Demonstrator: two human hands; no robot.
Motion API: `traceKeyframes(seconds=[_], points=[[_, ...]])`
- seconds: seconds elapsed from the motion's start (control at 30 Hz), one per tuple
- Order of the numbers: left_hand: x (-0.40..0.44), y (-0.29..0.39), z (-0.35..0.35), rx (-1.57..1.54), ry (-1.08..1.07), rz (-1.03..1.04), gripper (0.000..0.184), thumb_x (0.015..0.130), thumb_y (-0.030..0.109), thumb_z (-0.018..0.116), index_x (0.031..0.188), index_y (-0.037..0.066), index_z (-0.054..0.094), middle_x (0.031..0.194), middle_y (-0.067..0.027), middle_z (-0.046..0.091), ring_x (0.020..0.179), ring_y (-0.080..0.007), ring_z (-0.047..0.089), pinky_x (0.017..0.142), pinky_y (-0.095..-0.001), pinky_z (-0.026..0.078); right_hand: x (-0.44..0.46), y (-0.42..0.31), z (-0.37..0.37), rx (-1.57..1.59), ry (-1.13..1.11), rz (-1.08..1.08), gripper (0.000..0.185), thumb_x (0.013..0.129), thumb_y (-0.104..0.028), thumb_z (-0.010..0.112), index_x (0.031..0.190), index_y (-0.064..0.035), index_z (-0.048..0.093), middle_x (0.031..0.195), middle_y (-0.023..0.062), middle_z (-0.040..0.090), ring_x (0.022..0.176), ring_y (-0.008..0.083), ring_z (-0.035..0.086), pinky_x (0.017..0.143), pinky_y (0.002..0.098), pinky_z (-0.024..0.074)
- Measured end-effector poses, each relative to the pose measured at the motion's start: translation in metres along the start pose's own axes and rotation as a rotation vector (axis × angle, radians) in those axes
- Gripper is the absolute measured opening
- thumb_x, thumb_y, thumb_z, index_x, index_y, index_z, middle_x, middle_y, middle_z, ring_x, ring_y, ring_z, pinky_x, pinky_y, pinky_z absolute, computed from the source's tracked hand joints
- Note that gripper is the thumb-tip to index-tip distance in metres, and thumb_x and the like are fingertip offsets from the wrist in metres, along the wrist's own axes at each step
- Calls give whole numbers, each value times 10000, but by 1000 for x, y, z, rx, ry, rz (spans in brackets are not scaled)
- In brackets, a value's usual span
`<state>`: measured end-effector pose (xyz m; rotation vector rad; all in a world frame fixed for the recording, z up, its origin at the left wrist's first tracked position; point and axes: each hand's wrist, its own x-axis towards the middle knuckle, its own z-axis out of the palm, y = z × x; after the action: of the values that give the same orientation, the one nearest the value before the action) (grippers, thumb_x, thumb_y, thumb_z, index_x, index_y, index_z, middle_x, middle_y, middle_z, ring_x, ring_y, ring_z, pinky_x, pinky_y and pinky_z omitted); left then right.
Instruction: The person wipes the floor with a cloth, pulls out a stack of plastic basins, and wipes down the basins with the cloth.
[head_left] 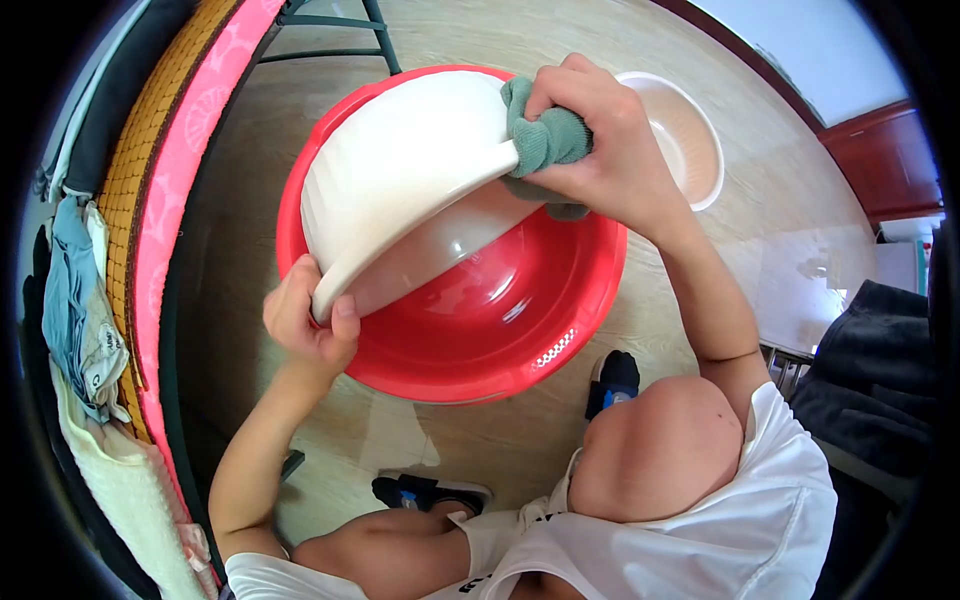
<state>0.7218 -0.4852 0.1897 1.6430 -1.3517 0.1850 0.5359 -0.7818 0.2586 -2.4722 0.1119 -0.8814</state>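
A white basin (400,150) is tilted on its side over a larger red basin (450,365) on the floor. My left hand (312,315) grips the white basin's rim at its near left, thumb on the inner side. At the opposite part of the rim, my right hand (605,140) is closed around a bunched green cloth (550,138), which is pressed over the edge of the white basin. Inside, the red basin shows a shiny bottom. Part of the cloth hangs on the inner side of the white rim, and its full shape is hidden by my fingers.
Behind my right hand, a smaller pale basin (685,140) stands on the floor. To the left runs a bed edge with a pink border (185,150), a woven mat (135,170) and piled clothes (75,300). Dark metal legs (380,35) stand at the back; dark fabric (870,370) hangs at right.
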Motion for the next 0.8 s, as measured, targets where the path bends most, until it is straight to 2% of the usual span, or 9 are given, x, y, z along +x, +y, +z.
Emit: traceKeyframes(seconds=[0.07, 0.17, 0.23, 0.27, 0.4, 0.47, 0.6, 0.67, 0.8], points=[[27, 14, -15, 250, -126, 252, 338, 896, 291, 778, 871, 21, 576, 722, -106, 503, 579, -271, 472, 541, -392, 372, 2, -6, -1, -29, -15, -7, 394, 638, -92, 870, 949, -74, 628, 902, 81, 604, 903, 282, 591, 806, 385, 490], [66, 51, -17, 462, -75, 322, 404, 814, 299, 865, 979, 25, 617, 803, -114, 565, 629, -313, 534, 566, -419, 414, 6, -22, 0, -96, -19, -86, 385, 624, -74, 846, 936, -81, 622, 898, 82, 611, 887, 307, 581, 770, 397, 487], [68, 62, -13, 260, -118, 167, 447, 763, 276, 905, 1021, 50, 619, 876, -106, 599, 685, -298, 587, 582, -407, 452, 10, -39, 7, -132, -37, -160, 379, 605, -56, 822, 922, -92, 619, 887, 74, 615, 883, 315, 572, 757, 409, 484], [71, 79, -8, 255, -199, 52, 417, 777, 269, 899, 1006, 57, 624, 866, -103, 596, 708, -298, 622, 590, -397, 485, 11, -47, 10, -149, -43, -166, 380, 588, -43, 810, 910, -98, 614, 875, 56, 616, 880, 309, 566, 762, 414, 481], [82, 87, 4, 379, -266, 59, 349, 857, 300, 859, 957, 73, 613, 837, -73, 585, 646, -285, 612, 503, -384, 456, 19, -63, 19, -152, -46, -186, 384, 579, -45, 818, 898, -96, 610, 876, 55, 616, 879, 303, 562, 759, 417, 479], [81, 81, 8, 323, -236, 65, 336, 873, 309, 851, 904, 83, 604, 786, -56, 576, 586, -269, 587, 468, -385, 434, 21, -61, 17, -184, -106, -158, 355, 637, -141, 870, 917, -117, 652, 912, 26, 658, 954, 283, 606, 870, 431, 505], [82, 82, 10, 244, -224, 44, 362, 858, 331, 864, 848, 82, 602, 728, -60, 559, 554, -272, 571, 466, -394, 432, 12, -55, 15, -175, -104, -129, 363, 623, -119, 866, 916, -119, 652, 901, 32, 651, 948, 290, 605, 862, 437, 508], [78, 87, 9, 139, -278, -33, 381, 825, 173, 906, 793, 18, 560, 712, -134, 510, 584, -285, 522, 538, -355, 436, 4, -54, 12, -132, -73, -100, 371, 606, -107, 860, 908, -121, 643, 894, 35, 644, 943, 300, 604, 842, 439, 506], [72, 74, 2, 138, -202, 58, 385, 787, 283, 929, 780, 60, 616, 695, -76, 571, 547, -256, 569, 472, -371, 431, -9, -38, 10, -40, 7, 6, 381, 593, -100, 864, 892, -108, 629, 899, 34, 650, 934, 304, 609, 802, 421, 507]])
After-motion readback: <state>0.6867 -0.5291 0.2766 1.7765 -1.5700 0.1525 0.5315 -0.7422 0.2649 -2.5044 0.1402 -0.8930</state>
